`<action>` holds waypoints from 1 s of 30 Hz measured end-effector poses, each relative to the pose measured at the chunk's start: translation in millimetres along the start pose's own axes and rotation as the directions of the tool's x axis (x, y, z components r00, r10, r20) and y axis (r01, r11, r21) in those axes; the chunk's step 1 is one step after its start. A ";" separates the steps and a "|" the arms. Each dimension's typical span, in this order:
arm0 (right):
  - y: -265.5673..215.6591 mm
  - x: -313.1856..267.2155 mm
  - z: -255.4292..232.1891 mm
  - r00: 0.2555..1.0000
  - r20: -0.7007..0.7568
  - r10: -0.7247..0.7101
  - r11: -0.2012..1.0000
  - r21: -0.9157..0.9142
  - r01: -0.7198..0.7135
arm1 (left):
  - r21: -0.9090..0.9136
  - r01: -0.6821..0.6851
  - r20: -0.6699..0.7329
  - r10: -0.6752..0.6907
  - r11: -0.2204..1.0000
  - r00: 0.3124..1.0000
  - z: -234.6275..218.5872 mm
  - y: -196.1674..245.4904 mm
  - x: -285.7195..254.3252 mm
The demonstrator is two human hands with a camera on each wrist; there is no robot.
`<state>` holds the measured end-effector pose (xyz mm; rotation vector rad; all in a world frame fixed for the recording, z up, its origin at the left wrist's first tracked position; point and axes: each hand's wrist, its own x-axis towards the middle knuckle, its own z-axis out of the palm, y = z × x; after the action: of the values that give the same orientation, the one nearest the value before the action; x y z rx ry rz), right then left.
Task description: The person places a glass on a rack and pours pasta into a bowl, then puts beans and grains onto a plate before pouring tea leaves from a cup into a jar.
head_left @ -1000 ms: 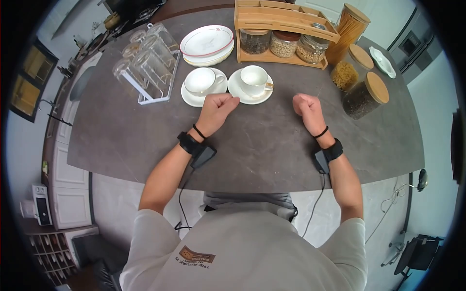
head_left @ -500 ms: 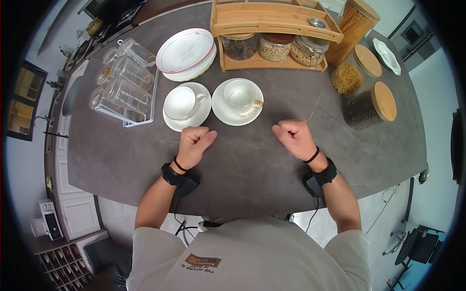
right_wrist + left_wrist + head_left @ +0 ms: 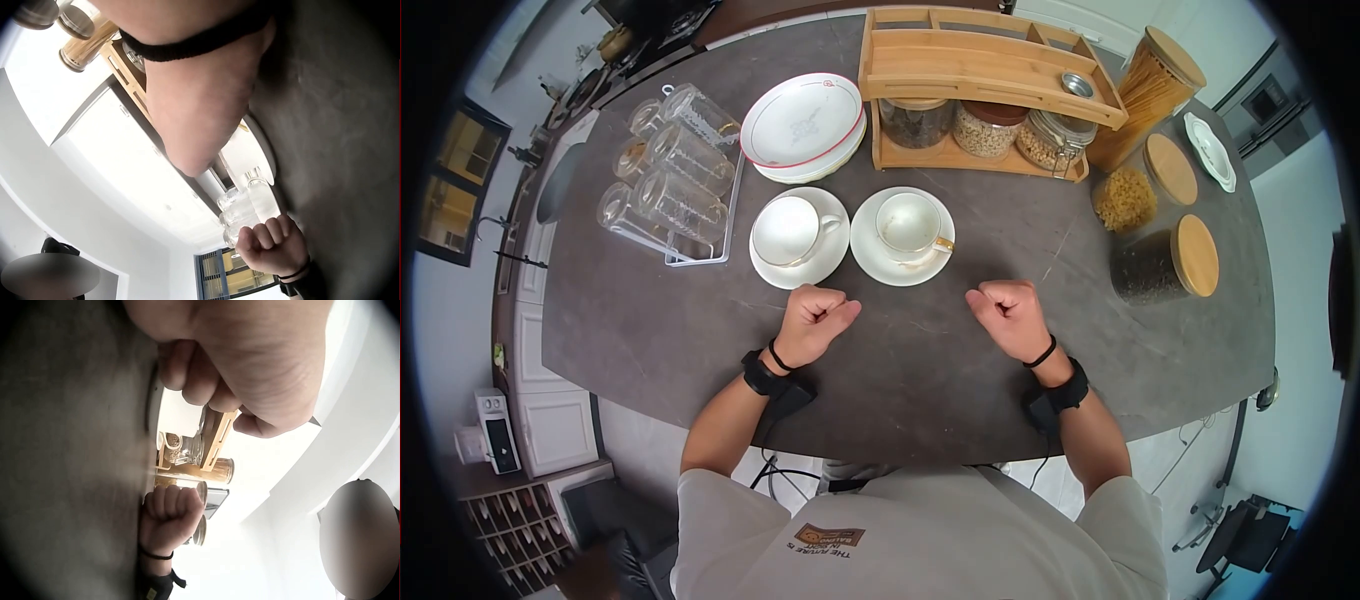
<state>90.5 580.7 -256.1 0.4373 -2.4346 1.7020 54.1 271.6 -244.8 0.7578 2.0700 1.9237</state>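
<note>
White left cup [image 3: 787,230] and right cup [image 3: 908,222] stand on saucers [image 3: 868,245] beyond the left hand [image 3: 810,328] and right hand [image 3: 1015,322]. Both fists are curled tight, seemingly empty; gripping either cup would call for opened fingers.

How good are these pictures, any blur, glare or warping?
Head view: sharp, evenly lit, but the lens bows the table edge and blackens the corners. Left wrist view: table dark and soft, background washed out white, blurred oval at right. Right wrist view: similar glare, blurred oval lower left.
</note>
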 end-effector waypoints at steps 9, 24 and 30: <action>-1.8 -1.6 0.4 0.998 -0.023 0.059 0.998 -0.015 -0.060 | 0.037 -0.001 -0.017 0.002 0.999 1.000 1.9 -1.4 -0.4; -0.8 -3.6 3.5 1.000 -0.001 0.028 0.996 -0.083 -0.028 | 0.039 -0.019 -0.017 0.019 0.999 1.000 5.3 -5.7 -1.8; -0.3 -3.7 2.5 1.000 0.007 0.023 0.994 -0.104 -0.022 | 0.052 -0.034 -0.022 0.035 0.998 0.999 5.2 -5.5 -2.3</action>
<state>94.3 578.8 -257.8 0.4062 -2.5294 1.5751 57.3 274.9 -251.2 0.7917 2.1421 1.9121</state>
